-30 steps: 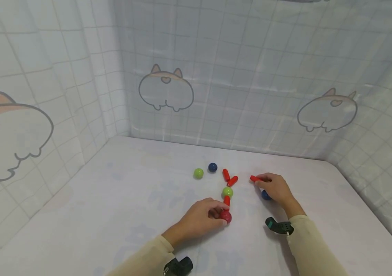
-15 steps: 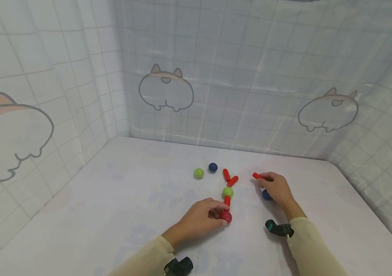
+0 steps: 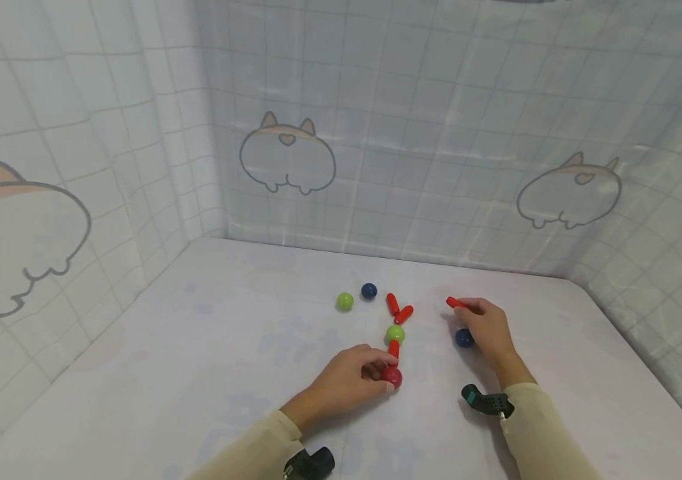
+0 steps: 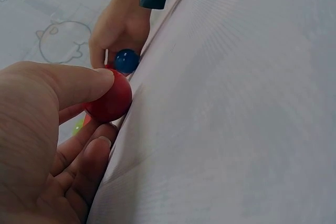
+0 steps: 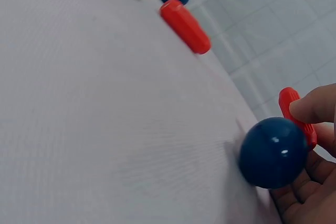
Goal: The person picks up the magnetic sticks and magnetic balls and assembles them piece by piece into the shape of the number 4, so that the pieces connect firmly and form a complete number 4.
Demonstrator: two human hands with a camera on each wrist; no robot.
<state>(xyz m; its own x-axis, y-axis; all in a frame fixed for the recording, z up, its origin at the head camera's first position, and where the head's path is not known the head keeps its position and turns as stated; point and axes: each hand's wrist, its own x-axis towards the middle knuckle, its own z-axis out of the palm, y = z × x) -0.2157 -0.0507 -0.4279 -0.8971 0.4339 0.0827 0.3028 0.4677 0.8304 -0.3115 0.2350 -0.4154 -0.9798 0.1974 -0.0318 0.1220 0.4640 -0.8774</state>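
My left hand (image 3: 347, 380) pinches a glossy red ball (image 3: 393, 378) on the white table, its thumb on the ball and a fingertip over the near end of a red rod (image 3: 394, 350). That rod lies in line between the red ball and a green ball (image 3: 395, 334). My right hand (image 3: 487, 330) grips another short red rod (image 5: 290, 100) between thumb and fingers, slightly tilted. Beside this hand is a dark blue ball (image 5: 274, 153); whether the held rod touches it, I cannot tell.
Two loose red rods (image 3: 403, 315) lie beyond the green ball, their ends close together. Farther left are a second green ball (image 3: 345, 302) and a second blue ball (image 3: 369, 291). Grid-patterned curtains (image 3: 425, 167) border the table at the back and sides.
My right hand has shifted the held red rod slightly right and away from me; the nearby blue ball shows a little more. My left hand and the red ball have stayed put.
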